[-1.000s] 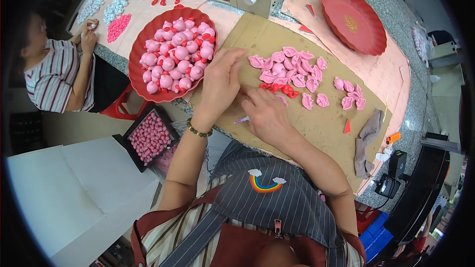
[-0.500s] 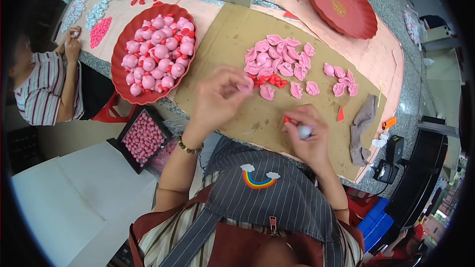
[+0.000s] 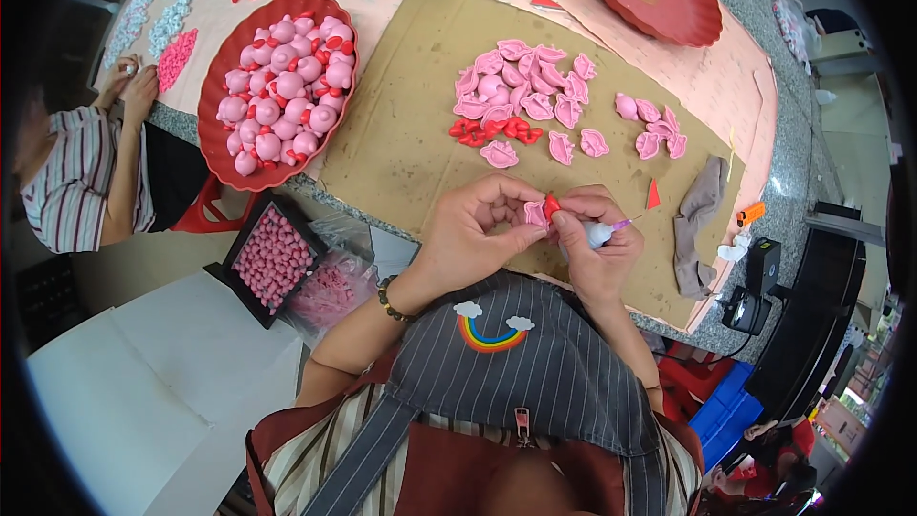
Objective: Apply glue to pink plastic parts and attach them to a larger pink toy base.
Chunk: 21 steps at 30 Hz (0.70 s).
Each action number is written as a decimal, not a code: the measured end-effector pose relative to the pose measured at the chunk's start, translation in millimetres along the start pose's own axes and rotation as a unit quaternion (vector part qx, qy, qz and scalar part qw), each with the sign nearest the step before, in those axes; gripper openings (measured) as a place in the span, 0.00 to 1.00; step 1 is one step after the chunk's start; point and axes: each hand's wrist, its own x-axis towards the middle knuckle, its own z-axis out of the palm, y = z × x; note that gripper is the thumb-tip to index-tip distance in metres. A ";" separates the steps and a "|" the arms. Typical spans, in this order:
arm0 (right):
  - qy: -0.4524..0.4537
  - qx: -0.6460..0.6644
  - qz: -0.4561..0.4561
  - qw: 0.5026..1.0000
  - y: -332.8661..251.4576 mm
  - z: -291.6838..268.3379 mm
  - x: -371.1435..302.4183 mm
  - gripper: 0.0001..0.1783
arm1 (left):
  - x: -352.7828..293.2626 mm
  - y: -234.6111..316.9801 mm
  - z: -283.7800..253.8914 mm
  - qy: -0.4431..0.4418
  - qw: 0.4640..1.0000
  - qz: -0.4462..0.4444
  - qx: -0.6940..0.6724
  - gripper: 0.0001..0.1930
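Note:
My left hand [image 3: 468,234] pinches a small pink cupped piece [image 3: 535,214] with a ruffled edge. Against it, my right hand [image 3: 611,253] brings a small red piece [image 3: 551,204] between thumb and forefinger. That same hand also keeps a small whitish squeeze bottle [image 3: 598,234] with a purple-based needle tip, pointing right. Both hands meet above the near edge of a brown cardboard sheet [image 3: 392,115]. Beyond them lie a cluster of pink cupped pieces [image 3: 538,107] and a row of red pieces [image 3: 468,132]. The exact contact between pink and red is partly hidden by fingers.
A red scalloped tray [image 3: 212,105] at left holds many round pink figures. An empty red tray [image 3: 659,0] lies far right. A grey cloth [image 3: 700,229], orange lighter [image 3: 751,214] and black device [image 3: 762,277] sit at right. A co-worker [image 3: 86,172] sits at left.
My left hand has moved right and down with the pink piece, joining my right hand. The pink and red pieces are now side by side. The whole view has shifted slightly.

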 end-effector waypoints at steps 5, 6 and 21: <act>-0.011 -0.054 -0.041 0.998 6.6 2.6 -1.5 0.10 | -2.6 -4.4 -5.4 0.013 0.999 -0.050 -0.017 0.12; -0.012 -0.055 -0.040 0.998 5.3 2.2 -0.9 0.10 | -3.1 -6.9 -6.1 0.014 0.999 -0.050 -0.017 0.12; -0.081 -0.011 -0.050 0.995 10.6 -5.3 -12.4 0.11 | -9.0 -10.7 5.6 -0.012 0.997 -0.044 -0.064 0.12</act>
